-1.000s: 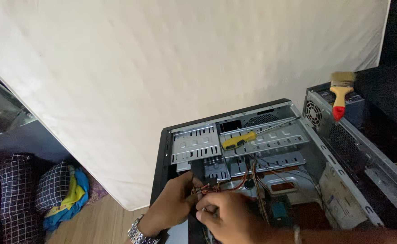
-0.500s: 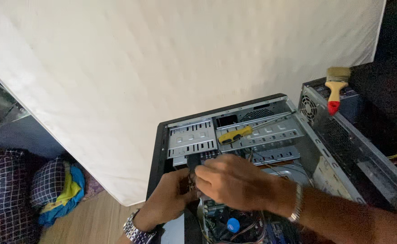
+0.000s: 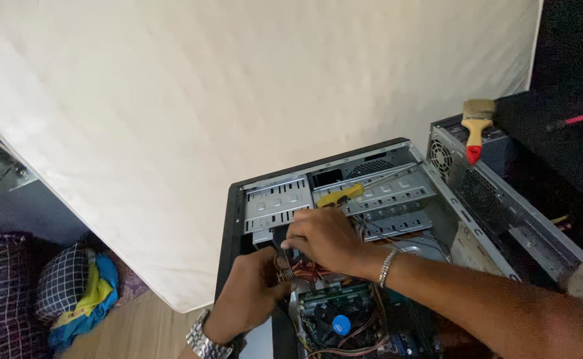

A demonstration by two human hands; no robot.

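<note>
An open black and grey computer case (image 3: 233,219) lies on its side in front of me. My left hand (image 3: 248,299), with a metal watch on the wrist, reaches in from the case's near edge and grips a bundle of red, orange and black cables (image 3: 298,271). My right hand (image 3: 321,236), with a silver bracelet, reaches across from the right and pinches something small and dark at the drive cage (image 3: 275,206), just above those cables. A screwdriver (image 3: 344,193) with a yellow handle lies on top of the drive cage. What exactly the right fingers hold is hidden.
A paintbrush (image 3: 476,126) with a red handle lies on a second case (image 3: 504,193) at the right. A white sheet (image 3: 238,100) hangs behind. Checked and blue-yellow cloths (image 3: 72,292) lie on the wooden floor at lower left. A motherboard fan (image 3: 341,324) shows inside the case.
My right hand has moved up from the cables near the bottom edge to the drive cage. My view has shifted, so more of my right forearm shows.
</note>
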